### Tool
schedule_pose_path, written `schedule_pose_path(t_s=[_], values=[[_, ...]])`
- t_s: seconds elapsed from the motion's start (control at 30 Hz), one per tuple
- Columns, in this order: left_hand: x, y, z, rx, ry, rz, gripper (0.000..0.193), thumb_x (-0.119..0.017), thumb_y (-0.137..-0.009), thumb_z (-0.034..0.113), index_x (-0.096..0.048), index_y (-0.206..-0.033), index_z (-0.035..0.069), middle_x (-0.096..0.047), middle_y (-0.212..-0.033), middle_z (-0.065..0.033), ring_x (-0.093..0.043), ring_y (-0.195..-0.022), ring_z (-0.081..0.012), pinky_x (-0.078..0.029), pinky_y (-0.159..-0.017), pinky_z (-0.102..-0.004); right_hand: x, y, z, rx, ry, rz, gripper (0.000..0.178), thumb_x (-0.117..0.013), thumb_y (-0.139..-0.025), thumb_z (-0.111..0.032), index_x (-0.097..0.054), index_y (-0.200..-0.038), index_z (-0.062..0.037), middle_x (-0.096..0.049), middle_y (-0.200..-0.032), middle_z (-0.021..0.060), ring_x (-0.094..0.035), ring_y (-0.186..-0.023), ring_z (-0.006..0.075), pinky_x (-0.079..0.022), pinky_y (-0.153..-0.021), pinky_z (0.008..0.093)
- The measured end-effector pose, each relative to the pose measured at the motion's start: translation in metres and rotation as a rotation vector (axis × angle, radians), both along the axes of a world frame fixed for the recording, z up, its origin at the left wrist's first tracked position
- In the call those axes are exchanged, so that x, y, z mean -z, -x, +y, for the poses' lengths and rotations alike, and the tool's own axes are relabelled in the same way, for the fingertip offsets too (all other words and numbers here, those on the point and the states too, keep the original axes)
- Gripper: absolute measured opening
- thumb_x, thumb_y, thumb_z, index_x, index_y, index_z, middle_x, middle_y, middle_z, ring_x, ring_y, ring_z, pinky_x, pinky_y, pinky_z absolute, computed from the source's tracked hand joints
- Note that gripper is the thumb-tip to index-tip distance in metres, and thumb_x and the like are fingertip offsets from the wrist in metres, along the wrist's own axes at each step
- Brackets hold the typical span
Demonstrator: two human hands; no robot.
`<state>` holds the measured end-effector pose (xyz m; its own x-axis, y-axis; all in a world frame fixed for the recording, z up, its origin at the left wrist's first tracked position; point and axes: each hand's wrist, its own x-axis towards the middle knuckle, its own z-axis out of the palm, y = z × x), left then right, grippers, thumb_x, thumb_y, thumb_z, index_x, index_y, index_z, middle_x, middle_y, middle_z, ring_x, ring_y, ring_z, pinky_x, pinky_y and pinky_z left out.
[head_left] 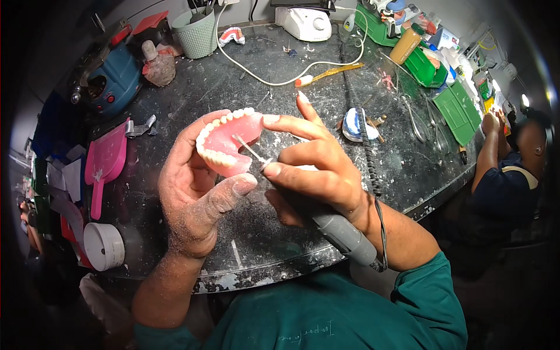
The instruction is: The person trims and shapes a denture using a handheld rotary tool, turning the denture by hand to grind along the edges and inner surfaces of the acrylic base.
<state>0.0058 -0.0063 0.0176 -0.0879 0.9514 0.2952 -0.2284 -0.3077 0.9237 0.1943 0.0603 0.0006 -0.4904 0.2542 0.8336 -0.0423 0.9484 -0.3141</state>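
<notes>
My left hand (195,186), dusted with pale powder, grips a pink denture (227,137) with a curved row of cream teeth. Its thumb lies by the denture's near end, and the fingers pass behind the teeth. In my right hand (321,160) is a dark rotary handpiece (338,230), held like a pen. The handpiece's thin metal bur (251,149) reaches onto the pink inner surface. My right index finger rests against the denture's far end. A coiled black cord (373,163) runs past my right wrist, which it partly loops around.
A pink dustpan (107,157) and a round white container (104,247) stand at left. Behind are a blue machine (111,79), a woven bin (195,35) and a white control box (303,23). Green trays (458,111) and pliers (415,119) lie right. Another person (507,169) sits at far right.
</notes>
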Motion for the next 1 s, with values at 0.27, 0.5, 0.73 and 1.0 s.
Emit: schedule_pose_path(t_s=[0.27,0.5,0.73,1.0], values=[[-0.002,0.001,0.000,0.053,0.010,-0.142,0.078,-0.083,-0.073,0.008,-0.043,-0.139,-0.007,-0.060,-0.131,-0.0188,-0.058,-0.122,-0.0231,-0.043,-0.107,-0.0343,-0.001,-0.002,0.001,0.009,-0.063,-0.055,0.042,-0.077,-0.073,-0.008,-0.067,-0.114,-0.0105,-0.058,-0.097,0.0060,-0.057,-0.126,0.0370,-0.024,-0.110,0.0735],[-0.001,0.000,0.001,0.047,-0.009,-0.130,0.078,-0.083,-0.074,0.009,-0.043,-0.139,-0.008,-0.060,-0.130,-0.0199,-0.059,-0.121,-0.0251,-0.044,-0.107,-0.0360,-0.004,-0.004,0.001,0.019,-0.087,-0.090,0.037,-0.072,-0.079,-0.009,-0.067,-0.116,-0.0106,-0.059,-0.098,0.0065,-0.056,-0.126,0.0375,-0.022,-0.110,0.0741],[0.000,-0.001,0.000,-0.007,-0.017,0.053,0.086,-0.079,-0.077,0.031,-0.040,-0.141,-0.009,-0.056,-0.134,-0.0228,-0.058,-0.123,-0.0310,-0.038,-0.113,-0.0441,-0.002,-0.002,0.000,0.017,-0.065,-0.057,0.047,-0.076,-0.076,-0.010,-0.063,-0.121,-0.0093,-0.059,-0.097,0.0079,-0.058,-0.122,0.0394,-0.021,-0.108,0.0760],[0.000,-0.002,-0.002,-0.015,-0.025,0.064,0.085,-0.080,-0.076,0.027,-0.039,-0.141,-0.009,-0.056,-0.134,-0.0229,-0.056,-0.125,-0.0297,-0.038,-0.113,-0.0431,0.000,0.000,0.001,0.052,-0.090,-0.049,0.048,-0.080,-0.072,-0.011,-0.065,-0.118,-0.0104,-0.058,-0.098,0.0056,-0.060,-0.121,0.0357,-0.022,-0.110,0.0724]])
